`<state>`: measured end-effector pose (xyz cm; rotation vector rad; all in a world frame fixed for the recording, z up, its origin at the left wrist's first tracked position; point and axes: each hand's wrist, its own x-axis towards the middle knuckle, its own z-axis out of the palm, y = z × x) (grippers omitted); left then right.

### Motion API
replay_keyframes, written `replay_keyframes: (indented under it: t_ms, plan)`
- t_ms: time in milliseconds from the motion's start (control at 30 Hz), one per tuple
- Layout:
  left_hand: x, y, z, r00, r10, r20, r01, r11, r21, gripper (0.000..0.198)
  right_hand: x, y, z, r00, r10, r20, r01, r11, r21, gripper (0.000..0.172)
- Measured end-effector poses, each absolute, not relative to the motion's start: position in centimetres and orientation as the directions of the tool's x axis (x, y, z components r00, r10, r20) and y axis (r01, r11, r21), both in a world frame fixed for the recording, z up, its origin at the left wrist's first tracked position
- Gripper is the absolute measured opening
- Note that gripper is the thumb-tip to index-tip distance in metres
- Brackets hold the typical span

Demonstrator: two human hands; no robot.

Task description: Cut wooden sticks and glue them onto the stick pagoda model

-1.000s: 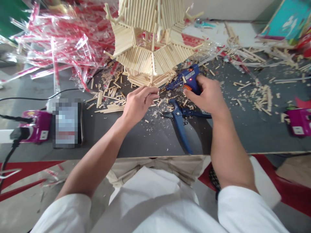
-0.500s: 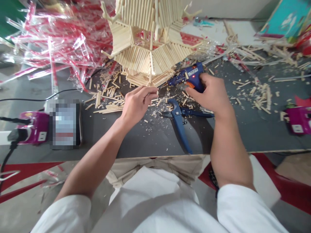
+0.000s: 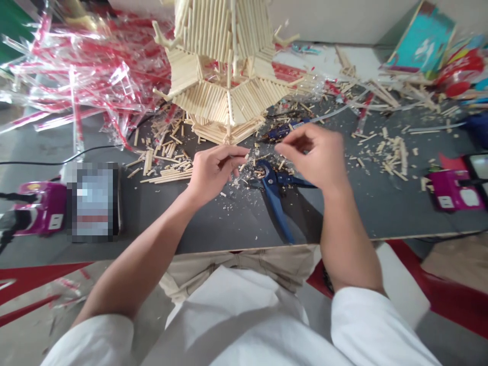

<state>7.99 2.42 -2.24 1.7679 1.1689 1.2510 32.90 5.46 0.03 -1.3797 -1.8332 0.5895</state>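
Observation:
My left hand [image 3: 215,170] is closed in a pinch in front of the stick model, with the pale end of a short wooden stick [image 3: 247,153] showing at its fingertips. My right hand [image 3: 318,157] hovers over the table opposite it, thumb and forefinger brought close together; anything between them is too small to make out. Behind that hand a blue glue gun [image 3: 282,132] lies on its side, partly covered. Blue-handled cutters [image 3: 276,203] lie spread below both hands. The tiered model [image 3: 213,101], built of pale wooden sticks, stands just beyond my left hand.
Red-and-clear plastic wrappers [image 3: 95,76] are heaped at the left. Stick offcuts [image 3: 394,157] litter the dark table [image 3: 221,229]. A phone-like device [image 3: 116,203] and a purple power socket [image 3: 41,206] are on the left; another purple socket [image 3: 450,188] is on the right.
My right hand has let go of the glue gun, which now lies on the table, and has moved left towards my left hand. My left hand keeps its pinch.

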Motion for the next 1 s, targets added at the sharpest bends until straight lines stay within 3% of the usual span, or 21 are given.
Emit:
replay_keyframes:
  t_ms: [67, 133, 267, 633, 1000]
  plan:
    - [8.0, 2.4, -2.2, 0.165, 0.916, 0.367, 0.320, -0.401, 0.858, 0.015, 31.1, 4.6, -0.2, -0.277, 0.940, 0.200, 0.352, 0.293, -0.889, 0.035]
    - [8.0, 2.3, -2.1, 0.198, 0.898, 0.392, 0.351, -0.438, 0.827, 0.015, 29.7, 4.1, -0.6, -0.369, 0.920, 0.131, 0.185, 0.210, -0.960, 0.042]
    - [7.7, 2.2, -2.2, 0.269, 0.850, 0.454, 0.402, -0.527, 0.749, 0.021, 28.6, 4.1, -1.7, -0.390, 0.919, 0.060, 0.059, 0.090, -0.994, 0.047]
    - [7.1, 2.0, -2.4, 0.387, 0.771, 0.506, 0.404, -0.635, 0.658, 0.024, 28.7, 4.8, -2.5, -0.412, 0.911, 0.008, 0.053, 0.033, -0.998, 0.044]
    - [7.4, 2.5, -2.6, 0.322, 0.842, 0.434, 0.394, -0.536, 0.747, 0.021, 29.1, 4.4, -1.7, -0.349, 0.934, 0.083, 0.215, 0.166, -0.963, 0.042]
